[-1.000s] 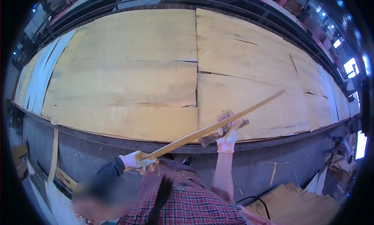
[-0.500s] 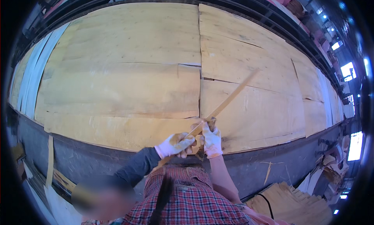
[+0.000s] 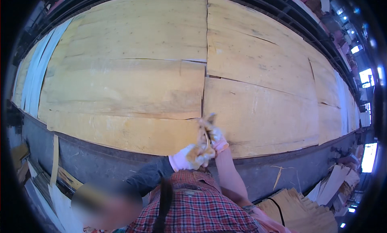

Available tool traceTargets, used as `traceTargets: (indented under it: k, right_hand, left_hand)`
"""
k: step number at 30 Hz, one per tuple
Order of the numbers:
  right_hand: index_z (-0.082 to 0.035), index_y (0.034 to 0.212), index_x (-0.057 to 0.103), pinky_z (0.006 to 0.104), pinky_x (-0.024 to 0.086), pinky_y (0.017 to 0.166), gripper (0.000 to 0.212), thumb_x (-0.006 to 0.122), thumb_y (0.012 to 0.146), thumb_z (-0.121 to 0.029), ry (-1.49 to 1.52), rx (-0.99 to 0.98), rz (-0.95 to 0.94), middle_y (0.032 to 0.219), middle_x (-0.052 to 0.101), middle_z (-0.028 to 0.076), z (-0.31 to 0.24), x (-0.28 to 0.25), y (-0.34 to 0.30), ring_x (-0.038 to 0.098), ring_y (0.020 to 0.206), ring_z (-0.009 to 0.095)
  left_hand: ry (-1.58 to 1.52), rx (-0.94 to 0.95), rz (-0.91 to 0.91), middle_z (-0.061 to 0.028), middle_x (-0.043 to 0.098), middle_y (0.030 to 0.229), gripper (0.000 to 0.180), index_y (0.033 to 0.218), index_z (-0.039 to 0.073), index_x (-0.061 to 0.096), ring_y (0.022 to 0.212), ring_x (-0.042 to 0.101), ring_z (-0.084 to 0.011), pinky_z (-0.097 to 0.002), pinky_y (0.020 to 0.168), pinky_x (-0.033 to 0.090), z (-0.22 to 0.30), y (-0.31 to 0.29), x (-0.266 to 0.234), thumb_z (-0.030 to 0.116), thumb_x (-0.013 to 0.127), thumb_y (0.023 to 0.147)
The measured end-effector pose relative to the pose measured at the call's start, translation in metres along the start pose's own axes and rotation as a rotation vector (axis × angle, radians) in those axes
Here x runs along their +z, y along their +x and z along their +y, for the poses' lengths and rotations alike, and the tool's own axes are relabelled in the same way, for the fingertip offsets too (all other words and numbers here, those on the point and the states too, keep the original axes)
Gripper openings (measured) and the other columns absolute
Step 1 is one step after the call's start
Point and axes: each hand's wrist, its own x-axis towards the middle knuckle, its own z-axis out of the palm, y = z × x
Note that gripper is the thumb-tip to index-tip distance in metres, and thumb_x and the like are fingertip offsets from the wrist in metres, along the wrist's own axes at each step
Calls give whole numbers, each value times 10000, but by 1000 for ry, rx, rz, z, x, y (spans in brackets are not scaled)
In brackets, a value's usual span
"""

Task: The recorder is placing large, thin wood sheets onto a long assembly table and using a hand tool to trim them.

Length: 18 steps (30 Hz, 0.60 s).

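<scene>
Both gloved hands, left (image 3: pixel 192 156) and right (image 3: pixel 213 133), meet at the veneer (image 3: pixel 133 87) edge, seemingly pinching it; thin sheets look light, brittle, best gripped edgewise.

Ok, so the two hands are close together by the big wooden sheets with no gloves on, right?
Not quite: the head view shows gloves on both. The left hand and right hand wear pale, stained gloves, close together at the near edge of the wooden sheets.

Broad veneer sheets (image 3: pixel 129 83) lie flat, open above; dark table edge (image 3: pixel 100 160) borders them
</scene>
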Motion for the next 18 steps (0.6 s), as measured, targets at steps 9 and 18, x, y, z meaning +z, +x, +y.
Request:
traceTargets:
  k: [9,18]
  right_hand:
    - [-90,824,611,265,445,475,91,567,771,-148,-1046,-1144,-165,697,607,31,-32,20,-14,569,569,134]
    - [-84,938,564,268,482,596,160,586,811,-180,-51,266,-438,785,597,51,-76,38,77,584,699,170]
  left_hand:
    - [-560,17,144,-40,584,682,261,925,78,556,444,502,-100,-210,393,387,-19,18,-33,323,500,857]
    - [-112,355,581,-21,549,584,238,888,48,570,445,485,-94,-218,399,378,41,34,-40,275,505,851]
